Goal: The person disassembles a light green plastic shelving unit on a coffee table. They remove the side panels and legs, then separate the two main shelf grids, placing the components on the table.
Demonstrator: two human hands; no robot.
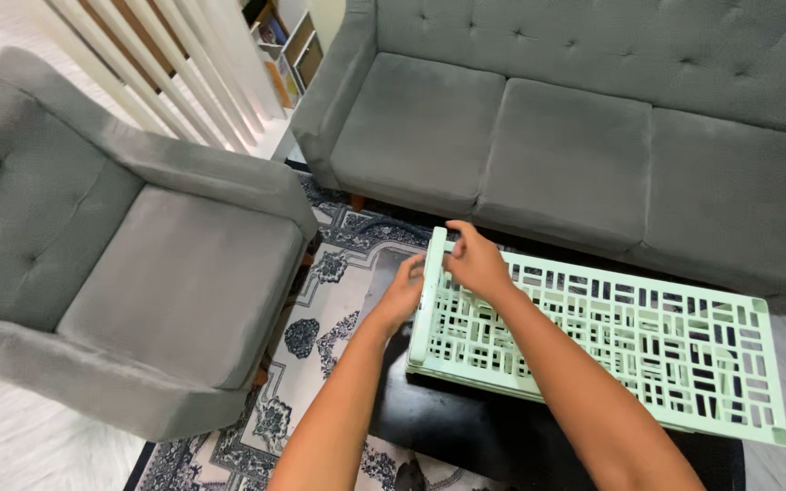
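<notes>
packages: none in view
labels: none in view
signs: none in view
screens: none in view
nearest likeness: flat upright items (286, 56) in a white shelf unit, just left of the grey sofa's (584, 118) armrest; orange, brown and pale edges, framed rectangles by shape, too small and blurred to tell whether any is a package

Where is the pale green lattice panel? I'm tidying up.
The pale green plastic lattice panel lies centre-right on the black table, before the grey sofa; both hands grip its left end.
</notes>
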